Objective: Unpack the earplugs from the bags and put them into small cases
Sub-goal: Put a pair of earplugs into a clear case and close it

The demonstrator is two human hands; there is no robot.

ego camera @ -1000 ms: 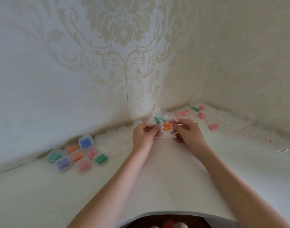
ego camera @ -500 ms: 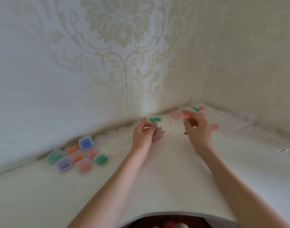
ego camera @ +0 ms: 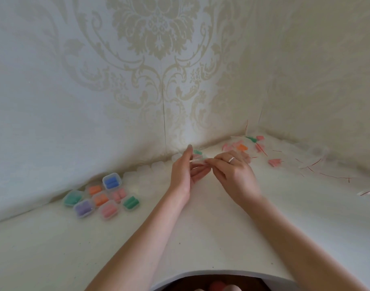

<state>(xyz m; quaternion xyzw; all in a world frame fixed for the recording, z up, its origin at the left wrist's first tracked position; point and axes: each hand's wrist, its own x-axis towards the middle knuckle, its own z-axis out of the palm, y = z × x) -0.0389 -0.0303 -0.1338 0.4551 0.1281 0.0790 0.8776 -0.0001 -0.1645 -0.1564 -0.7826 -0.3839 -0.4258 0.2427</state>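
Near the back wall, my left hand [ego camera: 184, 171] and my right hand [ego camera: 232, 171] meet over a small clear bag [ego camera: 199, 159] holding green earplugs [ego camera: 197, 152]. Both hands pinch the bag's edges between thumb and fingers. An orange earplug pair [ego camera: 242, 147] lies on the table just behind my right hand. More bagged earplugs, pink [ego camera: 274, 162] and green [ego camera: 251, 139], lie in the far right corner. Several closed small cases [ego camera: 102, 197] filled with blue, orange, pink, green and purple plugs sit at the left by the wall.
The white table [ego camera: 200, 227] fills a wallpapered corner. A row of clear cases [ego camera: 146, 170] lines the back wall. Empty clear bags with red strips [ego camera: 318, 162] are scattered at the right. The table's curved front edge is close to me.
My right hand carried the orange earplugs to the pile at the right, set them down, and came back to the bag that my left hand kept holding.
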